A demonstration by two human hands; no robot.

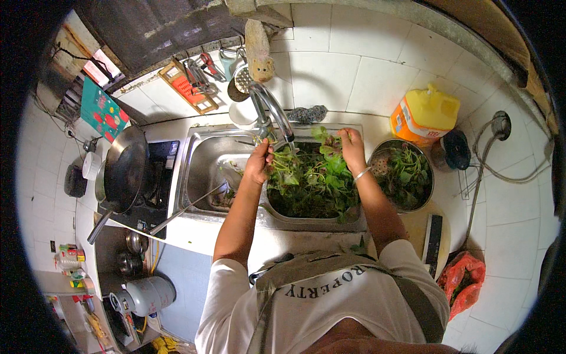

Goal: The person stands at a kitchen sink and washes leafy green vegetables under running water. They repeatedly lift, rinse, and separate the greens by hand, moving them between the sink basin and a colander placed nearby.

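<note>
Leafy green stems are pinched in my left hand (259,160) over the sink's divider, just below the chrome faucet (263,100). My right hand (352,148), with a bangle at the wrist, grips a leafy sprig (328,138) above the right basin, which is heaped with leafy greens (312,189). The left basin (200,171) holds some scraps and a long metal utensil (183,213) leaning across its front edge. Right of my right forearm stands a round metal bowl of greens (410,177).
A wok (124,177) sits on the black cooktop at left. A yellow jug (424,118) stands at back right, beside a dark container (456,150). Tools (200,79) hang on the back wall. A gas cylinder (147,295) is low at left, a red bag (467,283) low at right.
</note>
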